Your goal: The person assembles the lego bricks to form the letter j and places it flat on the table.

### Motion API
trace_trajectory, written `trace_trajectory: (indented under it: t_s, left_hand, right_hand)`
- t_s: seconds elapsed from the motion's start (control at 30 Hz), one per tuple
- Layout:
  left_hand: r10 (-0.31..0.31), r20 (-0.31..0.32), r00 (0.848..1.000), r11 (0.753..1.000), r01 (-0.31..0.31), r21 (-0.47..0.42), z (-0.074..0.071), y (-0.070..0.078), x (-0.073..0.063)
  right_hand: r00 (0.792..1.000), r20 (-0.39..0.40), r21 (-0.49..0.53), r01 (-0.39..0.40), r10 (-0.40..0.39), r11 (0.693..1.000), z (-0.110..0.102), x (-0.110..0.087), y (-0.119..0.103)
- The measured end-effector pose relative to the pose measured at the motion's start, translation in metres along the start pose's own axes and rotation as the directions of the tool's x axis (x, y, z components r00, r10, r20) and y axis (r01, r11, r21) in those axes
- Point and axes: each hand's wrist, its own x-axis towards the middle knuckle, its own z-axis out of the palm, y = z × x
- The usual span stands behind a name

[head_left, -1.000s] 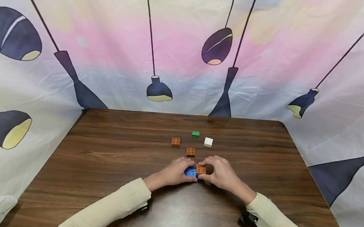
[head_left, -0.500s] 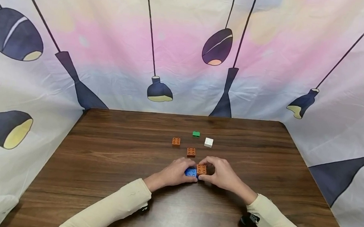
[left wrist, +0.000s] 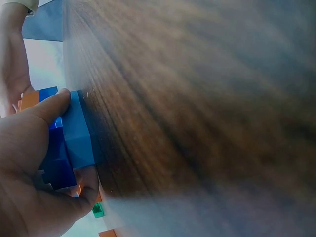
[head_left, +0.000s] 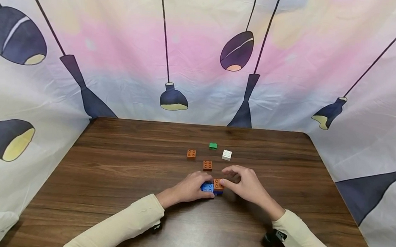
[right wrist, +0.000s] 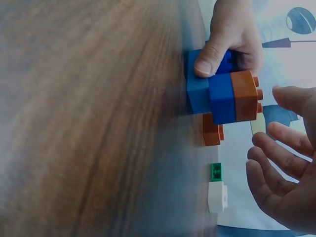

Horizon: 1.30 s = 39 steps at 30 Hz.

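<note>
My left hand [head_left: 191,187] grips a small stack of toy building bricks low on the table, thumb on the near side and fingers round the far side. At its base is a lighter blue brick [right wrist: 197,96], with a dark blue brick [left wrist: 59,163] on the left part and another dark blue brick [right wrist: 222,101] on the right part. An orange brick [right wrist: 245,98] tops the right-hand dark blue one, studs up. My right hand [head_left: 245,185] is beside it with fingers spread and loosely bent, holding nothing; the right wrist view shows a gap between its fingertips and the studs.
Beyond the stack lie two loose orange bricks [head_left: 207,165], a white brick [head_left: 227,155] and a small green brick [head_left: 213,146] on the brown wooden table [head_left: 129,153]. A cloth printed with lamps [head_left: 203,62] hangs behind the table and along its sides.
My right hand has let go of the orange brick and drawn back a little to the right, its fingers lifting away. The left hand and the stack stay in place.
</note>
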Motion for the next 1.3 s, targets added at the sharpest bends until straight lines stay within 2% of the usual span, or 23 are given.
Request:
trace_trajectory:
  t_s: [0.4, 0.73, 1.0, 1.3]
  left_hand:
    - [0.001, 0.000, 1.000, 1.000, -0.001, -0.007, 0.000, 0.000, 0.000]
    - [0.007, 0.000, 1.000, 1.000, -0.007, -0.010, 0.001, -0.001, 0.001]
    - [-0.006, 0.010, 1.000, 1.000, 0.006, -0.006, 0.002, -0.001, 0.000]
    - [-0.005, 0.012, 1.000, 1.000, 0.005, -0.014, 0.001, -0.001, -0.001]
  right_hand:
    - [0.999, -0.036, -0.012, -0.018, 0.017, 1.000, -0.004, 0.019, 0.008]
    - [0.997, -0.002, 0.011, -0.073, 0.073, 0.997, 0.006, 0.045, 0.020]
    - [0.998, 0.043, -0.009, -0.054, 0.054, 0.999, 0.019, 0.058, 0.033]
    - [0.996, 0.083, -0.024, -0.034, 0.036, 0.999, 0.029, 0.066, 0.031]
